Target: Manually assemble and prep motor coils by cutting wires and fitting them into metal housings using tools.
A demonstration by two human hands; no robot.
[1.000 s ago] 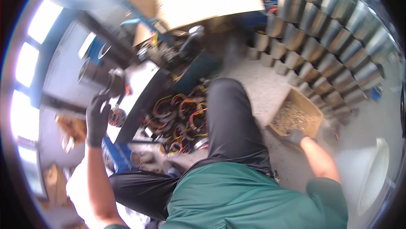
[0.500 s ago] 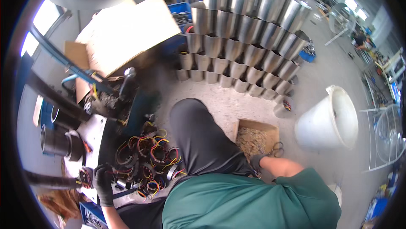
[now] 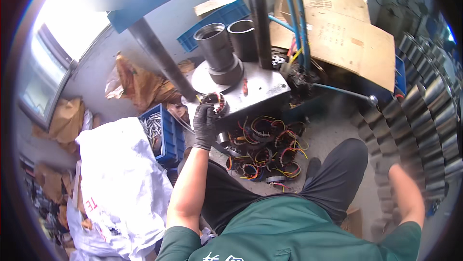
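My left hand, in a dark grey glove, grips the near edge of a wound motor stator. This ring rests at the front left corner of a press's metal table. Behind it on the table stands a dark steel cylinder on a round base, with a small red-handled piece beside it. My right hand, also gloved, is out to the right of my knee near stacked metal sleeves. Motion smears its fingers, so what they hold cannot be made out.
Several stators with coloured wires lie on the floor below the table. A blue bin of metal pieces and a white sack are on my left. Cardboard lies behind right; a lever with a ball end juts out.
My view has swung left, bringing the press to the middle. My right hand has left the cardboard box of small bits on the floor. My left hand stays at the stator.
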